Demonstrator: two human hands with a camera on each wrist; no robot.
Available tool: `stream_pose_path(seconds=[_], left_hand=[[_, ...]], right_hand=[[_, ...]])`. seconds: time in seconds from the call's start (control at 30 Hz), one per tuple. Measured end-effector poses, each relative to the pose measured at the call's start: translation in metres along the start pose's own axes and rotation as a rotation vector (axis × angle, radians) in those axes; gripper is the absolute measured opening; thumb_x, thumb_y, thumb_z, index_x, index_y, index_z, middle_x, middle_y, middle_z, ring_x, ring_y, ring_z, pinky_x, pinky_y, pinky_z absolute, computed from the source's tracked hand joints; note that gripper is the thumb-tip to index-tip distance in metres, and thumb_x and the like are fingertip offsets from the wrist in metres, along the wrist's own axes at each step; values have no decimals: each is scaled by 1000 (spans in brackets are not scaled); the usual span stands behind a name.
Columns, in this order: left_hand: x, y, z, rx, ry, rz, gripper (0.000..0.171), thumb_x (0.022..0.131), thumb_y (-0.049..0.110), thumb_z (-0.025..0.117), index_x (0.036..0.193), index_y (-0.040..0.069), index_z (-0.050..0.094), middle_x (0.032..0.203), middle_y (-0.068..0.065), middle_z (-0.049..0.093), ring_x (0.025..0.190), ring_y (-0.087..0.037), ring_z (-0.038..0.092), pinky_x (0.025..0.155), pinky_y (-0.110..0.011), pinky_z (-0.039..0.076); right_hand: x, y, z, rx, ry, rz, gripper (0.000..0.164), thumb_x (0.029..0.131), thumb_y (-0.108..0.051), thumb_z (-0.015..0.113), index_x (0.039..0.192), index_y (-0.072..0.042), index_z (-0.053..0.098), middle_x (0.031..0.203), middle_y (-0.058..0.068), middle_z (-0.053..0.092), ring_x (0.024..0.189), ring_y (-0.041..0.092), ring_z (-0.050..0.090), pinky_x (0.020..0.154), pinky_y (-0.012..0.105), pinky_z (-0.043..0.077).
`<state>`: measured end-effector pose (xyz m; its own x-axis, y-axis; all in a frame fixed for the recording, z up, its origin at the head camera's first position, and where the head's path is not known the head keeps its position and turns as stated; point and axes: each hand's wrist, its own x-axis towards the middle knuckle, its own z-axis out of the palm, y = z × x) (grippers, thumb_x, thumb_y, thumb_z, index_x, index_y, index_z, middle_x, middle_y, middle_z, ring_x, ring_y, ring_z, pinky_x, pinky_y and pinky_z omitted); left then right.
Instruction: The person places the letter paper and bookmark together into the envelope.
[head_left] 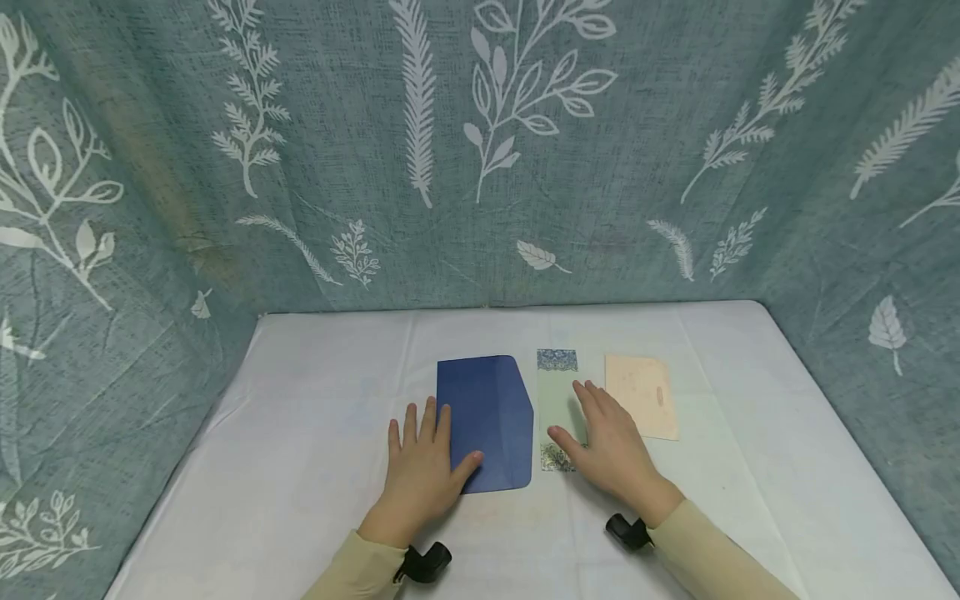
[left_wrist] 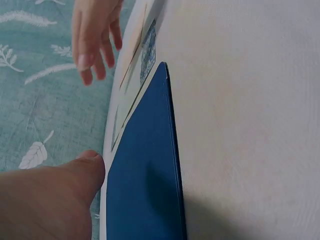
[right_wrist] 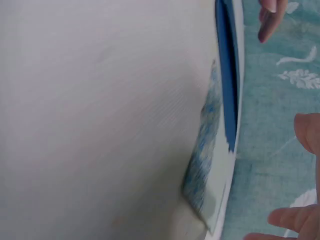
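A dark blue envelope-like piece (head_left: 495,417), its right side tapering with cut corners, lies flat at the table's middle. My left hand (head_left: 422,473) is at its left edge with fingers spread and the thumb over the blue surface. Right of it lies a pale green paper strip (head_left: 557,404) with patterned ends, partly hidden by my right hand (head_left: 618,450). That hand hovers with fingers extended and holds nothing. Past its fingertips is a cream card (head_left: 637,392) with a small oval mark. In the left wrist view the left thumb (left_wrist: 85,172) stands beside the blue piece (left_wrist: 145,170).
A white cloth (head_left: 300,400) covers the table. Green-grey curtains (head_left: 337,125) with white leaf prints hang behind it and on both sides. Each wrist wears a small black camera, one at the left wrist (head_left: 427,562) and one at the right (head_left: 628,531).
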<state>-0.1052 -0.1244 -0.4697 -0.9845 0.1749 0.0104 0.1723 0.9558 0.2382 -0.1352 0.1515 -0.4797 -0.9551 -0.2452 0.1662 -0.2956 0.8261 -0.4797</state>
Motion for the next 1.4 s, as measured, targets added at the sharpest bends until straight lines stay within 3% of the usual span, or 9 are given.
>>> stream_pose_path(seconds=[0.17,0.47,0.87,1.13,1.4], left_hand=[[1,4,2,11,10,14,85,92,59,51,148,-2,33,155,-25,22,141,-47,12,108,-64,9],[1,9,6,8,6,38,83,92,57,54,145,-4,36,152,-26,28,139,-49,19,106,-65,15],[2,16,11,-22,-16,45,82,92,56,54,145,-5,37,150,-27,31,138,-50,22,106,-65,17],[2,21,10,-61,-16,65,79,92,52,56,143,-7,39,146,-29,35,135,-52,26,106,-63,21],[4,19,12,-30,-24,63,78,93,52,54,142,-7,40,143,-28,40,132,-51,31,104,-62,25]], right_hand=[[11,-9,3,94,-43,16,82,91,-59,53,150,-4,32,150,18,36,137,35,33,107,52,30],[30,-26,11,269,-161,9,77,90,-35,68,151,-8,30,149,14,38,135,31,38,105,48,35],[48,-34,25,575,-244,64,61,91,-19,68,143,-3,41,132,12,53,114,22,56,93,36,46],[52,-31,31,598,-274,73,51,91,-12,67,136,2,48,122,12,58,107,21,57,90,35,47],[50,-35,37,593,-272,65,45,93,-11,64,133,3,50,120,12,58,106,21,57,90,34,47]])
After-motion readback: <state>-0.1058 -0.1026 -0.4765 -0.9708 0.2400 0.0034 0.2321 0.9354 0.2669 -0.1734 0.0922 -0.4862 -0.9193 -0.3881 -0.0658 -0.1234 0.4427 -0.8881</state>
